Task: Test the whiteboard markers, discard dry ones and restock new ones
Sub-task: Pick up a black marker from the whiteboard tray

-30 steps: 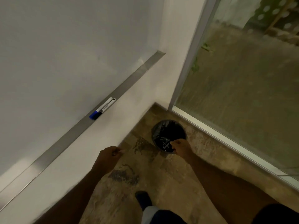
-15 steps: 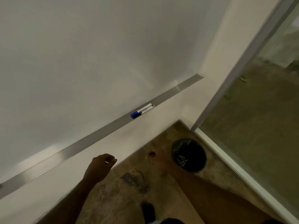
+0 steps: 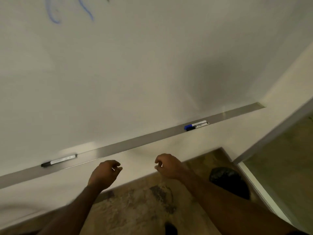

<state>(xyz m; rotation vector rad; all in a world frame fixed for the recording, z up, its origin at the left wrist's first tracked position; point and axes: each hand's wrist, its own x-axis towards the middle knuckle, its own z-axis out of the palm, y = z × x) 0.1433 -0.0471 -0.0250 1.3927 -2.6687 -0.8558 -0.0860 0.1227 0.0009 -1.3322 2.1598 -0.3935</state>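
Observation:
A whiteboard (image 3: 135, 65) fills the upper view, with blue scribbles (image 3: 54, 16) at its top left. Along its foot runs a metal tray (image 3: 135, 144). On the tray lie a blue-capped marker (image 3: 196, 125) with a second marker tight against it at the right, and a black-capped marker (image 3: 59, 160) at the left. My left hand (image 3: 104, 173) and my right hand (image 3: 167, 166) hover side by side just below the tray, fingers loosely curled, holding nothing. Neither hand touches a marker.
A round black bin (image 3: 228, 181) with a dark liner stands on the mottled floor (image 3: 144, 209) at the right, partly hidden by my right forearm. A glass door frame (image 3: 274, 131) rises at the far right. My shoe tip (image 3: 170, 228) shows at the bottom.
My right hand has come up from the bin to beside my left hand. The view has swung up and left, bringing the black-capped marker and the scribbles into sight.

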